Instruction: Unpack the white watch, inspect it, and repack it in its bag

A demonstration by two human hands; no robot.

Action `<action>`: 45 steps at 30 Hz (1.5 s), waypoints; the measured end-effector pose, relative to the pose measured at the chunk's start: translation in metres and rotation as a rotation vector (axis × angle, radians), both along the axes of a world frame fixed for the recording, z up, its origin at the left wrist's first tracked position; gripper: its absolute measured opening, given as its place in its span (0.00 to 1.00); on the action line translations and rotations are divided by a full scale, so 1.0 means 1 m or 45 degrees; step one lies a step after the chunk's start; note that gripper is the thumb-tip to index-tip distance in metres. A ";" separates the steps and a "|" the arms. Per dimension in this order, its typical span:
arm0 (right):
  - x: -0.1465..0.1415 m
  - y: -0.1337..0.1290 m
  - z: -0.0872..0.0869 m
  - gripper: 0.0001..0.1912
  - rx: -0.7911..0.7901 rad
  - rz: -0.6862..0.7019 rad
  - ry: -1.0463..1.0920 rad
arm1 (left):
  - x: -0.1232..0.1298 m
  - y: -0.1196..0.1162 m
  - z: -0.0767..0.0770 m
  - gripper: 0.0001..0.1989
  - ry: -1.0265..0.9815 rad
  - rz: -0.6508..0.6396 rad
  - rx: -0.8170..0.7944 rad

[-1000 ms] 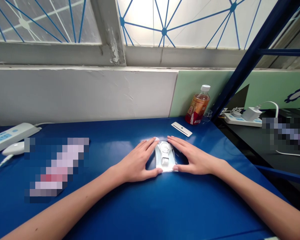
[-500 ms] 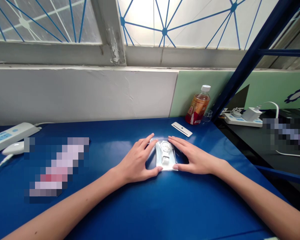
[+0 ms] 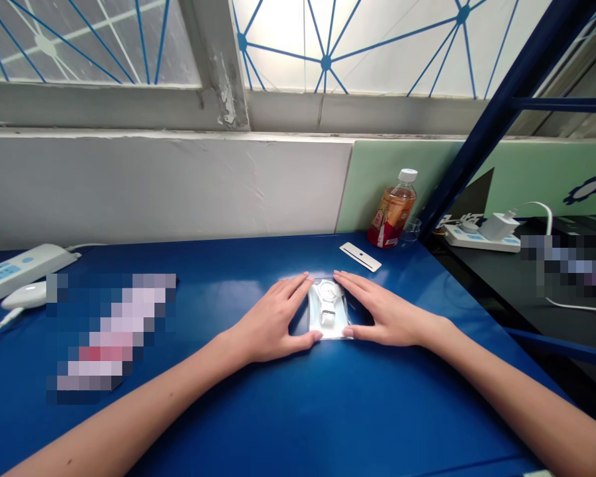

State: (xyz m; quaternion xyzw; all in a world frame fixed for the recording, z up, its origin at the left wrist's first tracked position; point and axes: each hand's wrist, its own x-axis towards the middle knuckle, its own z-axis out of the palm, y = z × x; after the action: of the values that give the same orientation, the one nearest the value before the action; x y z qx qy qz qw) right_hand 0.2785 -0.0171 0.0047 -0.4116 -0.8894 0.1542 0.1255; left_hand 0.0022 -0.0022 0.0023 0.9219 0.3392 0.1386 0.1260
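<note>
Left hand (image 3: pixel 277 321), right hand (image 3: pixel 390 315): thumbs apart from fingers, tips at left/right edges of clear flat plastic packet (image 3: pixel 316 315). Glossy blue tabletop (image 3: pixel 328 411) extends nearside.

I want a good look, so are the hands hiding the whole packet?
No, most of the packet shows between the left hand and the right hand.

a drink bottle (image 3: pixel 392 215) is standing between two and three o'clock; a power strip (image 3: pixel 24 268) is lying at nine.
</note>
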 end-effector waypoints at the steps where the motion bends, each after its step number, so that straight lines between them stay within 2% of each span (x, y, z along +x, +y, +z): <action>1: 0.000 0.000 0.000 0.49 -0.002 -0.002 -0.007 | 0.000 0.000 0.000 0.42 -0.004 0.002 -0.002; 10: -0.002 -0.001 0.003 0.47 0.024 -0.020 -0.009 | 0.000 -0.001 0.002 0.40 -0.003 0.011 0.012; 16: -0.002 0.003 -0.001 0.26 0.179 -0.182 0.098 | 0.001 0.000 -0.001 0.28 -0.048 0.039 0.069; 18: -0.002 0.004 0.000 0.22 0.221 -0.233 0.125 | 0.001 0.000 -0.002 0.24 -0.058 0.082 0.085; 20: -0.003 0.004 0.001 0.20 0.217 -0.211 0.162 | 0.001 0.001 -0.003 0.23 -0.051 0.123 0.087; 25: -0.003 0.002 0.005 0.20 0.092 0.038 0.274 | 0.001 0.002 -0.003 0.30 -0.009 0.086 0.071; 29: -0.002 0.003 0.006 0.24 0.161 0.021 0.247 | 0.001 0.002 -0.002 0.32 -0.027 0.068 0.045; 33: -0.001 0.003 0.005 0.31 0.140 0.029 0.185 | 0.000 0.003 -0.003 0.33 -0.058 0.080 0.027; 40: 0.000 0.003 0.006 0.33 0.080 -0.015 0.172 | 0.000 0.003 -0.006 0.36 -0.040 0.116 0.046; 45: 0.001 0.004 0.009 0.30 0.104 -0.034 0.187 | 0.000 0.003 -0.006 0.38 -0.020 0.153 0.055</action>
State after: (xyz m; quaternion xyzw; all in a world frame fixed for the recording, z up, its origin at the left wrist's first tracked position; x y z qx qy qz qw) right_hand 0.2795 -0.0130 0.0135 -0.4054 -0.8778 0.1460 0.2091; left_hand 0.0024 0.0006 -0.0039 0.9013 0.3898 0.1604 0.1002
